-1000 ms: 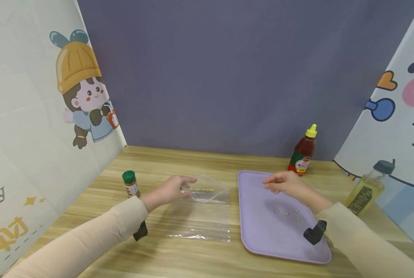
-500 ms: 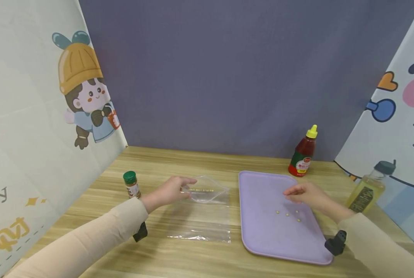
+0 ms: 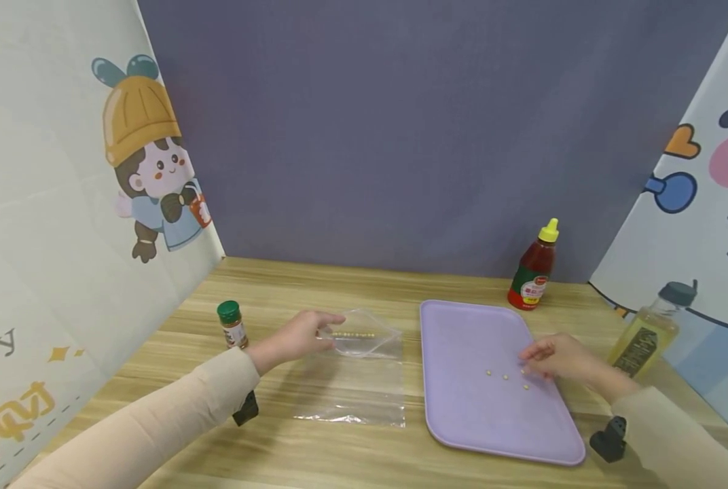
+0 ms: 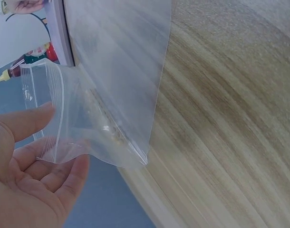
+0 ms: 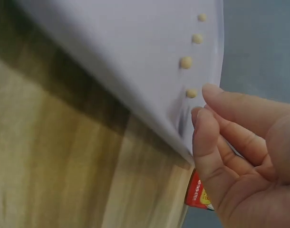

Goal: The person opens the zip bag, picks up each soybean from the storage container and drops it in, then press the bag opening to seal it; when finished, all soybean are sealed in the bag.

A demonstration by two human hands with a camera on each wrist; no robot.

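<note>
My left hand point(image 3: 299, 334) holds the mouth of a clear zip bag point(image 3: 358, 388) apart, thumb and fingers spread at its edge. The rest of the bag lies flat on the table. A row of pale yellow soybeans point(image 3: 353, 334) shows inside it. My right hand point(image 3: 564, 356) is low over the right side of a lilac tray point(image 3: 462, 414). Several more soybeans point(image 5: 185, 62) lie spread on that tray. In the right wrist view, the thumb and index fingertip stand slightly apart right beside the nearest soybean point(image 5: 191, 93), with nothing seen between them.
A green-capped spice jar point(image 3: 232, 326) stands left of the left forearm. Behind the tray is a red sauce bottle point(image 3: 532, 272) with a yellow nozzle. An oil bottle point(image 3: 642, 343) stands to the right, close to the right forearm. A dark backdrop point(image 3: 364, 136) closes off the table's far edge.
My right hand has moved right and toward me, from over the tray's upper part to the soybeans. The left hand keeps its place at the bag.
</note>
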